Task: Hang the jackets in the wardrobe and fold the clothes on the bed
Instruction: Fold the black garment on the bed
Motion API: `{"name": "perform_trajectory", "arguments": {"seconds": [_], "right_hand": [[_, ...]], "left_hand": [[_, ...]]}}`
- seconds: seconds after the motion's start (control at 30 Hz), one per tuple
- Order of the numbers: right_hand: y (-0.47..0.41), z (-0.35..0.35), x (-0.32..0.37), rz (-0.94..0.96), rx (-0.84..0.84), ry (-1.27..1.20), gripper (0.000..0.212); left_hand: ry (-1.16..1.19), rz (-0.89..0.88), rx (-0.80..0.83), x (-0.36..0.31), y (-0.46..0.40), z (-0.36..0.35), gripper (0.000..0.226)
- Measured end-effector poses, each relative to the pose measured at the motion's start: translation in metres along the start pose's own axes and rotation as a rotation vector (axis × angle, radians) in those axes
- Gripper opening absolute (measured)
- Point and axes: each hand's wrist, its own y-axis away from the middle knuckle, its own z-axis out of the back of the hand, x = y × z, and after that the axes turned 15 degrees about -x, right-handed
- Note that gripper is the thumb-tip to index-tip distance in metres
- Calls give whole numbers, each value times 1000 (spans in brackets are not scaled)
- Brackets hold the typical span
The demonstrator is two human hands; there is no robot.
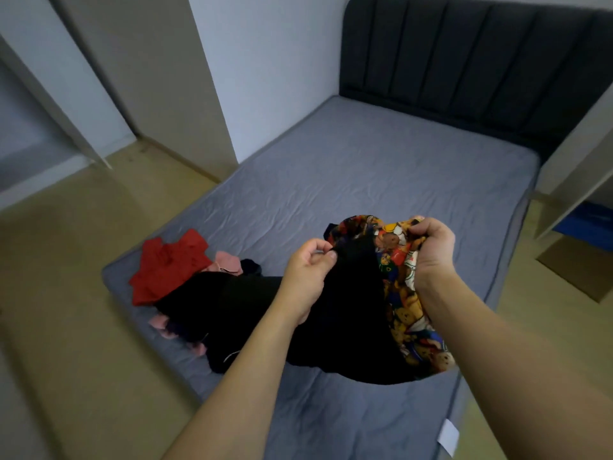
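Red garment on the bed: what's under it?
The red garment lies on a pink garment, which peeks out at its right edge, and overlaps the black clothing. Whatever else lies beneath is covered.

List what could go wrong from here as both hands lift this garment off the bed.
1. The black, bear-print garment trails onto the pile; lifting may drag the black clothes and red garment toward the bed edge and floor.
2. The left hand only pinches the fabric, so that grip may slip.
3. The right hand holds bunched cloth, hiding the collar and risking a crooked hang.
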Motion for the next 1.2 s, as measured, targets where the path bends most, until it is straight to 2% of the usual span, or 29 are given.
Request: {"name": "perform_trajectory", "arguments": {"seconds": [0.1, 0.13, 0.2, 0.27, 0.33, 0.37, 0.4, 0.47, 0.53, 0.6, 0.7, 0.77, 0.8, 0.87, 0.97, 1.03, 1.1, 1.2], "right_hand": [[-23, 54, 24, -37, 59, 153, 16], [-33, 73, 25, -31, 25, 317, 21], [-56, 117, 20, 64, -59, 827, 25], [-84, 172, 2, 137, -4, 1301, 23], [-116, 226, -25, 76, 81, 1551, 16], [-135, 248, -40, 63, 106, 1629, 16], [-155, 267, -57, 63, 146, 1697, 21], [-191, 298, -94, 50, 282, 1821, 23], [-226, 320, -130, 76, 383, 1887, 10], [-257, 347, -169, 123, 518, 1900, 21], [-285, 361, -212, 181, 640, 1859, 38], [-312, 371, -247, 226, 703, 1835, 55], [-326, 375, -265, 268, 708, 1833, 67], [-346, 386, -294, 343, 681, 1810, 90], [-363, 408, -324, 300, 616, 1733, 102], [-368, 420, -333, 166, 675, 1550, 90], [-367, 422, -337, 51, 707, 1408, 64], [-338, 416, -338, 75, 759, 1482, 35]], "left_hand": [[-7, 36, -41, 36, 38, -45, 19], [-28, 45, -66, 54, 50, -54, 19], [-152, 89, -77, 102, 68, -67, 17], [-431, 200, 104, 160, 82, -71, 13], [-712, 351, 380, 219, 84, -68, 15], [-793, 415, 451, 244, 79, -66, 17], [-864, 446, 455, 267, 73, -65, 20], [-991, 415, 330, 307, 62, -64, 25], [-1097, 322, 198, 350, 44, -67, 23], [-1219, 207, 120, 401, 30, -73, 28], [-1376, -3, 32, 452, 6, -73, 59], [-1561, -121, 49, 493, -12, -65, 77], [-1641, -162, 53, 514, -18, -59, 78], [-1734, -218, -6, 557, -17, -52, 62], [-1700, -290, -216, 619, 10, -43, 31], [-1578, -311, -344, 646, 28, -34, 27], [-1502, -289, -395, 651, 49, -24, 25], [-1500, -129, -245, 634, 97, -13, 22]]}}
